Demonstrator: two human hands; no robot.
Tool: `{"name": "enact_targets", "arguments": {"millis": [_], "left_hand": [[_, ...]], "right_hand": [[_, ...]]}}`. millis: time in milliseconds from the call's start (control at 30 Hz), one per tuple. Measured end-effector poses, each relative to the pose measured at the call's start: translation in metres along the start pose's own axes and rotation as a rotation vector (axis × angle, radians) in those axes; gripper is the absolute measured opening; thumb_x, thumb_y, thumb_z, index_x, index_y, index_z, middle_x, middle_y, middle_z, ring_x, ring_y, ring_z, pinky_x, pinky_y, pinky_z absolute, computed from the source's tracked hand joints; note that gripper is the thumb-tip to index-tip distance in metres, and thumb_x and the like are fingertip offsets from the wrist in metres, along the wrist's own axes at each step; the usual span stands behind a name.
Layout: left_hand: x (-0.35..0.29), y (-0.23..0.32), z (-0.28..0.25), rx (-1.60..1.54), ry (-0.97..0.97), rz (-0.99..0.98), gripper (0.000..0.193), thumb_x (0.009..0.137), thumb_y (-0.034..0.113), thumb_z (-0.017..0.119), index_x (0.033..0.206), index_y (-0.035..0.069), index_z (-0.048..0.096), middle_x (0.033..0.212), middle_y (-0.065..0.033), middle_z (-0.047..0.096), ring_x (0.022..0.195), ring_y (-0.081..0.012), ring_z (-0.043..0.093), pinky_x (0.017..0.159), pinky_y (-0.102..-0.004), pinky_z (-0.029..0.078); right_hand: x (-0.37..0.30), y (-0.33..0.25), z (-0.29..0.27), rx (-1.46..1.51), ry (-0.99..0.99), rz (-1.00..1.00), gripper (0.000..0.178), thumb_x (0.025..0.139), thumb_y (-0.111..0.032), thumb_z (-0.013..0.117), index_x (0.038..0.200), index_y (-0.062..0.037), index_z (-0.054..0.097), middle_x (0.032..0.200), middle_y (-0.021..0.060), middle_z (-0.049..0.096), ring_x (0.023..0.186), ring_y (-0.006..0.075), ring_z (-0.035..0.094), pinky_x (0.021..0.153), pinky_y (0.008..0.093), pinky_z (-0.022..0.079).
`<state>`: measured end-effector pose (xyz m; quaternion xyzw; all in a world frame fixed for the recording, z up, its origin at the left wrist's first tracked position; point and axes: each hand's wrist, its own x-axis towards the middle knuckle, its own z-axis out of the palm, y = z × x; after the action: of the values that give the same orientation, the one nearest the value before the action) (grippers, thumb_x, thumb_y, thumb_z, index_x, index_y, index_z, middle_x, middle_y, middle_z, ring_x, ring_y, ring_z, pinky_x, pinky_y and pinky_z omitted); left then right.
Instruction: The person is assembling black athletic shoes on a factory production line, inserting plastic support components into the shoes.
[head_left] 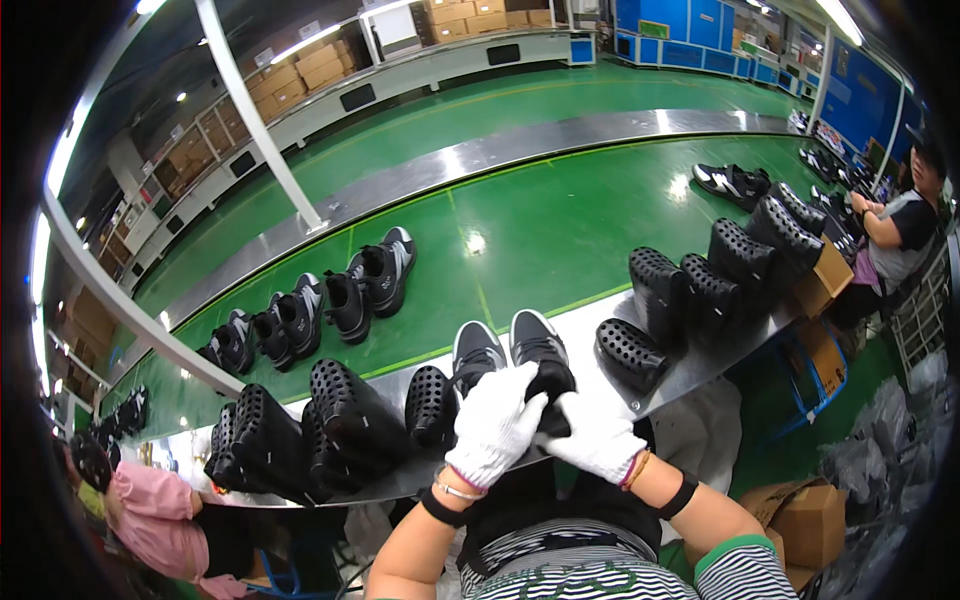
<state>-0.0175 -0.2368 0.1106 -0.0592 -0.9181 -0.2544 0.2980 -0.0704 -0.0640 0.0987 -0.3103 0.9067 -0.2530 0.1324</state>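
Two black sneakers with grey-white trim stand side by side in front of me, toes pointing away: a left sneaker [478, 347] and a right sneaker [541, 345]. My left hand [497, 422], in a white glove, covers the heel of the left sneaker, and its fingers reach across to the right sneaker's collar. White-gloved too, my right hand [598, 438] grips the right sneaker's heel from the right side. The fingertips of both hands are partly hidden in the dark shoe opening. Just left of the sneakers is a black perforated shoe form [430, 405]; another perforated form [632, 355] lies to the right.
Several tall black perforated forms [350, 405] line the metal bench edge [610, 400] on both sides. Beyond lies a green surface [500, 235] carrying more sneakers [383, 270]. One person [160, 505] stands at lower left, another [900, 215] at far right. An open cardboard box [805, 525] sits at lower right.
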Motion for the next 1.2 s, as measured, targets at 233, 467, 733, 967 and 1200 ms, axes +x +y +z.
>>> {"name": "enact_targets", "arguments": {"millis": [233, 467, 733, 967, 1200], "left_hand": [[-0.073, 0.017, -0.017, 0.170, 0.296, -0.272, 0.050, 0.082, 0.016, 0.077, 0.127, -0.001, 0.062, 0.110, -0.0201, 0.067, 0.099, -0.0399, 0.063, 0.089, -0.0467, 0.050], [-0.082, -0.013, 0.026, 0.073, 0.119, -0.369, 0.073, 0.086, 0.045, 0.074, 0.138, -0.002, 0.054, 0.130, -0.0295, 0.056, 0.120, -0.0469, 0.053, 0.104, -0.0517, 0.044], [-0.115, -0.039, 0.065, -0.348, 0.291, -0.488, 0.053, 0.084, 0.016, 0.074, 0.129, -0.003, 0.055, 0.119, -0.0230, 0.063, 0.112, -0.0391, 0.062, 0.096, -0.0441, 0.050], [-0.135, -0.024, 0.023, 0.046, 0.375, -0.523, 0.036, 0.085, 0.008, 0.070, 0.118, -0.001, 0.058, 0.095, -0.0200, 0.063, 0.090, -0.0428, 0.063, 0.074, -0.0487, 0.050], [-0.141, -0.020, 0.012, 0.057, 0.349, -0.476, 0.034, 0.084, -0.001, 0.063, 0.118, -0.001, 0.061, 0.101, -0.0202, 0.066, 0.092, -0.0428, 0.064, 0.078, -0.0457, 0.051]], "right_hand": [[0.033, 0.025, -0.021, 0.005, 0.247, -0.068, 0.049, 0.080, -0.043, 0.078, 0.110, -0.0063, 0.067, 0.111, 0.0173, 0.065, 0.101, 0.0375, 0.067, 0.090, 0.0447, 0.054], [0.027, -0.015, -0.016, -0.296, 0.673, -0.392, 0.035, 0.080, -0.016, 0.077, 0.110, -0.0004, 0.066, 0.113, 0.0238, 0.066, 0.103, 0.0408, 0.065, 0.092, 0.0483, 0.052], [0.036, -0.093, 0.018, 0.054, 0.225, -0.589, 0.021, 0.088, -0.011, 0.066, 0.109, -0.0064, 0.067, 0.101, 0.0149, 0.068, 0.092, 0.0350, 0.068, 0.083, 0.0416, 0.056], [0.063, -0.121, 0.064, -0.030, 0.082, -0.540, 0.039, 0.080, -0.027, 0.077, 0.112, -0.0077, 0.065, 0.102, 0.0181, 0.062, 0.098, 0.0378, 0.064, 0.084, 0.0467, 0.054], [0.072, -0.121, 0.072, -0.131, 0.025, -0.429, 0.036, 0.073, -0.025, 0.079, 0.102, -0.0074, 0.066, 0.101, 0.0179, 0.062, 0.098, 0.0382, 0.064, 0.084, 0.0462, 0.055]]}}
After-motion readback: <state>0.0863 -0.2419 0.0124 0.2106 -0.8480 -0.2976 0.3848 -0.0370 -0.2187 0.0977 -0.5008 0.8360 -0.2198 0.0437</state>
